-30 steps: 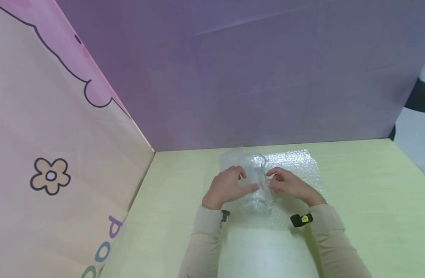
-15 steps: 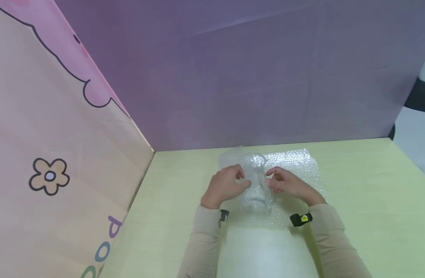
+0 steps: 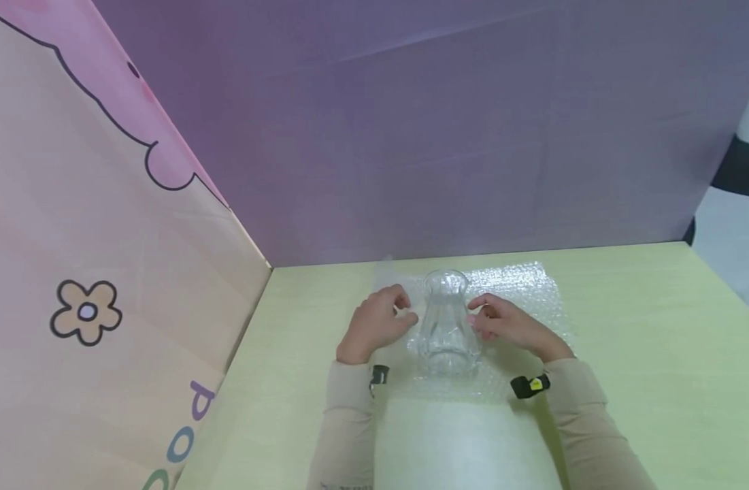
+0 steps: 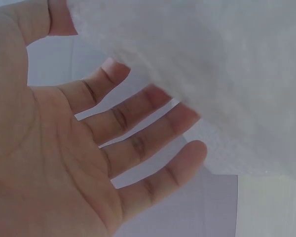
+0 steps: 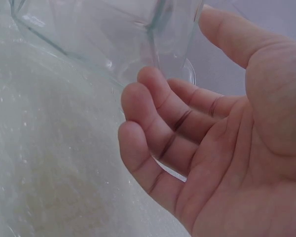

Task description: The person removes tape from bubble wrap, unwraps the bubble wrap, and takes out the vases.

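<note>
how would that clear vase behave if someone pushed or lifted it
The clear vase looks like rigid glass, so it may chip if knocked. Its smooth, shiny sides could feel slippery. The angular edges in the right wrist view probably discourage rolling.

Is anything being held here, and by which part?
Cannot tell: left hand at an edge of the bubble wrap, which partly hides it; right hand at the side of the glass vase, grip unclear.

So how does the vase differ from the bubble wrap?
Shape: the vase is hollow with a round rim; the bubble wrap is a thin sheet.
Surface: the vase looks smooth, the bubble wrap bumpy.
Size: the bubble wrap spreads wider than the vase.
Both are colourless and let light through.
</note>
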`<move>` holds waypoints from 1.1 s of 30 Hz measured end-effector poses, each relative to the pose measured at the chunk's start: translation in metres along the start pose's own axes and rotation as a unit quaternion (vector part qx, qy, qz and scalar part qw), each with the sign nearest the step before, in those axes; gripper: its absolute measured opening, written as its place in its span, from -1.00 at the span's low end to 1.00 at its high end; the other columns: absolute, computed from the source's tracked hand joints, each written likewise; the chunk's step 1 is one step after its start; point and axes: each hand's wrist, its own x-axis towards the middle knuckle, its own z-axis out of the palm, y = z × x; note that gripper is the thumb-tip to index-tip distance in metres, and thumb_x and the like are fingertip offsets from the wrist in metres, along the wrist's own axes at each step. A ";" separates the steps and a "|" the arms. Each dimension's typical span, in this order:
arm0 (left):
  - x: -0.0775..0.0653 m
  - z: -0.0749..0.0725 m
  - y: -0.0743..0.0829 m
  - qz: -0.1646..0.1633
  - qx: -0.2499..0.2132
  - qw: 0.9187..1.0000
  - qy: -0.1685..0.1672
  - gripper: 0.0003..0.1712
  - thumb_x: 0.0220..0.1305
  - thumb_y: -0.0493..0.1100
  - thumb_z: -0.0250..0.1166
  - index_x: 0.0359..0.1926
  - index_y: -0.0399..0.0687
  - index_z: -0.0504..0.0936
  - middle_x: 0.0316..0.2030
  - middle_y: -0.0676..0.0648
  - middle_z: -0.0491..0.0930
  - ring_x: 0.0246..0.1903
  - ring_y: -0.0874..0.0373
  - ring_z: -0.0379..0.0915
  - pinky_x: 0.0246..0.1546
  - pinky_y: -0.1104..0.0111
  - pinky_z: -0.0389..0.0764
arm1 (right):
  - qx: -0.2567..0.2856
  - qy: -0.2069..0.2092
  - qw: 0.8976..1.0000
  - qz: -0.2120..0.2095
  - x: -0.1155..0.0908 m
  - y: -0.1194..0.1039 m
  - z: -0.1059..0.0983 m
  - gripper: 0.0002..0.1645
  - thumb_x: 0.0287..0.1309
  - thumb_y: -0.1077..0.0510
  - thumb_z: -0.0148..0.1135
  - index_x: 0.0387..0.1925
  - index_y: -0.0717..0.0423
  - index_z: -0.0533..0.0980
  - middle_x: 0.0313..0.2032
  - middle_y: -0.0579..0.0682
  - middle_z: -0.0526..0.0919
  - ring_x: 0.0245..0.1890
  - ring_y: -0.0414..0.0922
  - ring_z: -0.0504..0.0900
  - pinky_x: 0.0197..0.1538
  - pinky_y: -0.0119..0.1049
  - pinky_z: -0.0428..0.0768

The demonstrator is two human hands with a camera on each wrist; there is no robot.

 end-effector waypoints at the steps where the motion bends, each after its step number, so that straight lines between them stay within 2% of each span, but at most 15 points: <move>1: 0.000 -0.001 -0.001 -0.001 -0.001 1.000 0.001 -0.67 0.26 0.01 0.27 -0.06 -0.08 0.63 -0.05 -0.13 0.70 -0.16 0.05 0.59 -0.13 0.13 0.63 | 0.000 0.000 1.000 0.001 0.000 0.000 0.000 -0.49 0.46 -0.04 0.18 0.22 0.19 0.39 -0.34 0.10 0.58 -0.32 -0.05 0.57 -0.18 -0.21 0.60; 12: 0.001 0.000 -0.007 -0.006 0.000 1.000 0.000 -0.66 0.26 -0.05 0.32 0.02 -0.04 0.59 0.06 -0.14 0.60 -0.06 0.02 0.55 -0.06 0.11 0.64 | -0.002 0.001 1.000 0.010 0.001 0.002 0.000 -0.49 0.44 -0.08 0.19 0.22 0.16 0.40 -0.32 0.10 0.59 -0.30 -0.05 0.57 -0.17 -0.21 0.60; 15: 0.000 -0.001 -0.007 -0.003 0.000 1.000 -0.001 -0.65 0.25 -0.11 0.33 0.04 -0.07 0.59 0.08 -0.16 0.57 -0.05 0.01 0.52 -0.03 0.10 0.64 | -0.002 0.001 1.000 0.011 0.002 0.002 0.000 -0.48 0.44 -0.09 0.19 0.22 0.15 0.40 -0.33 0.10 0.59 -0.30 -0.04 0.57 -0.18 -0.20 0.60; 23: -0.001 -0.002 -0.007 0.009 0.008 1.000 -0.004 -0.49 0.09 -0.36 0.32 0.12 -0.07 0.61 0.12 -0.19 0.50 0.14 -0.08 0.37 0.19 0.10 0.57 | -0.001 0.001 1.000 0.009 0.003 0.003 0.000 -0.49 0.45 -0.08 0.19 0.21 0.15 0.40 -0.35 0.10 0.58 -0.32 -0.05 0.56 -0.19 -0.21 0.60; 29: -0.002 -0.001 -0.006 0.006 0.007 0.999 -0.032 -0.33 0.02 -0.54 0.17 0.18 -0.06 0.60 0.06 -0.16 0.50 0.04 -0.04 0.34 0.04 0.20 0.55 | 0.002 0.001 1.000 0.009 0.002 0.001 0.001 -0.50 0.45 -0.08 0.19 0.20 0.16 0.40 -0.37 0.07 0.57 -0.34 -0.06 0.56 -0.20 -0.22 0.59; 33: -0.002 -0.001 -0.007 -0.007 0.007 0.999 -0.050 -0.42 0.09 -0.46 0.25 0.18 -0.07 0.61 -0.02 -0.20 0.58 -0.01 -0.03 0.42 0.01 0.18 0.56 | 0.004 0.002 1.000 0.009 0.002 0.002 0.001 -0.50 0.45 -0.08 0.18 0.20 0.16 0.40 -0.36 0.07 0.57 -0.34 -0.07 0.56 -0.21 -0.23 0.59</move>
